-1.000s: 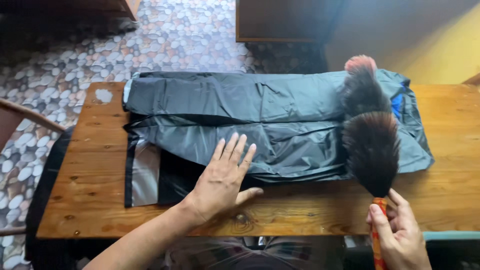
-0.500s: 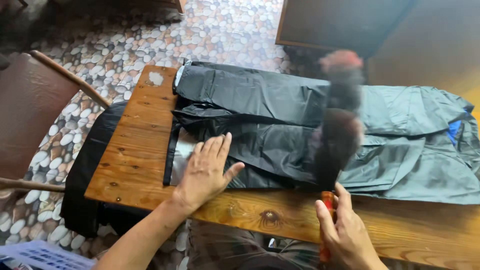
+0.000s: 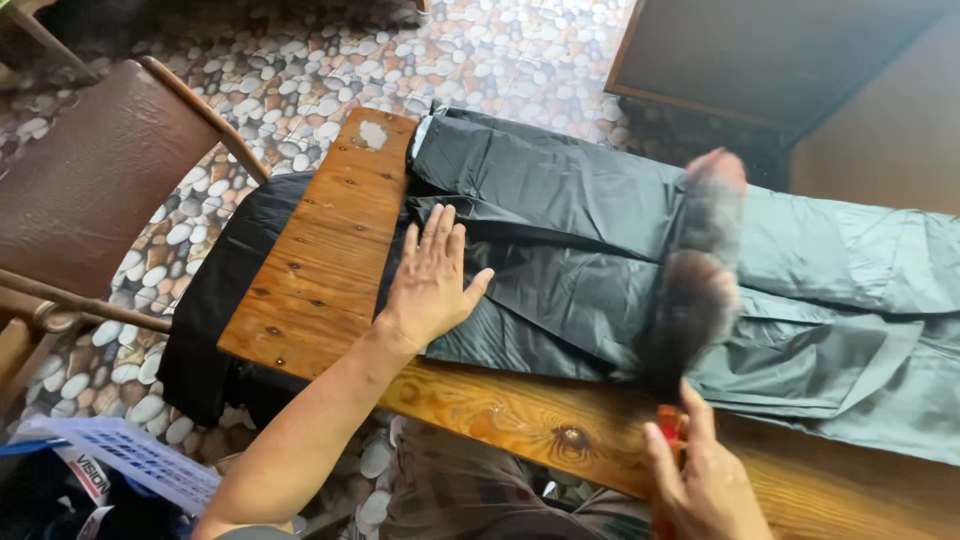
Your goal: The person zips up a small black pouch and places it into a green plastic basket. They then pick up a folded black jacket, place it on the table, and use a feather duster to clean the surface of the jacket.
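Left hand (image 3: 432,285) lying flat and released, fingers spread, pressing the dark grey garment (image 3: 560,250) down near the left end of the wooden tabletop (image 3: 330,250). Right hand (image 3: 705,480) clenching the orange handle of a feather duster (image 3: 700,270) at the near edge, its brown plume blurring across the middle of the cloth. Garment stretching along the far edge and running off the right end, one dark part hanging over the left end toward the pebble-patterned floor (image 3: 300,80). Dusting looking, by judgement, partway along: plume sitting mid-cloth, both the stretch under the palm and the paler right end possibly remaining. Brown chair (image 3: 90,180) standing off the left end
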